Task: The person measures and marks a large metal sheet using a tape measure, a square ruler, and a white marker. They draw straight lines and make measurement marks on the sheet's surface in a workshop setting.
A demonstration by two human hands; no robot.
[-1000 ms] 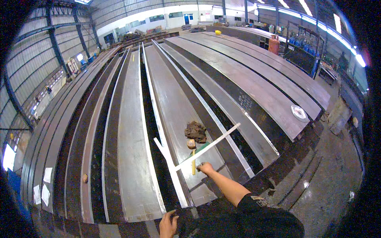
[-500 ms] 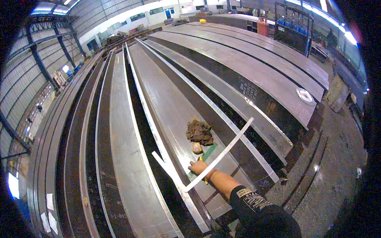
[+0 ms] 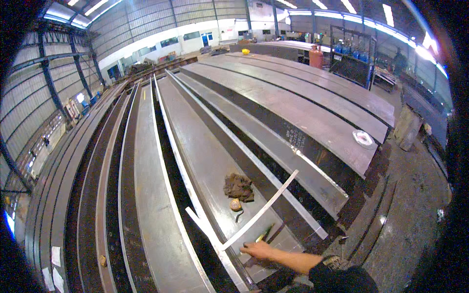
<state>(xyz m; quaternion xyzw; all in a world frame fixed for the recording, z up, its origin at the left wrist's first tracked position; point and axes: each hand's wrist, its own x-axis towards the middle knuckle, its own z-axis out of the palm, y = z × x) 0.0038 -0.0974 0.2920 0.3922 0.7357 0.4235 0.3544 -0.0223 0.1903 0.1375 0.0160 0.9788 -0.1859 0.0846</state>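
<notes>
The big white metal square [image 3: 254, 217] lies flat on the long grey steel beam [image 3: 205, 161], one arm pointing up and to the right, the other up and to the left, with its corner close to the right hand [image 3: 259, 250]. Half a second ago that hand was up by the small round stone and the green marker; now it has slid down toward the near end of the beam and rests flat on the steel just below the square's corner. The fingers [image 3: 246, 248] lie stretched out and low, and I cannot tell if they pinch anything. The green and yellow marker [image 3: 264, 233] lies just above the hand, beside the square. It looks like the hand has let go of the marker and is now pressing near the square. A little further up sits the tan stone [image 3: 236, 204], touching a crumpled brown rag [image 3: 239, 186]. The left hand is out of the picture now. More steel beams [image 3: 312, 102] stretch away on both sides.
</notes>
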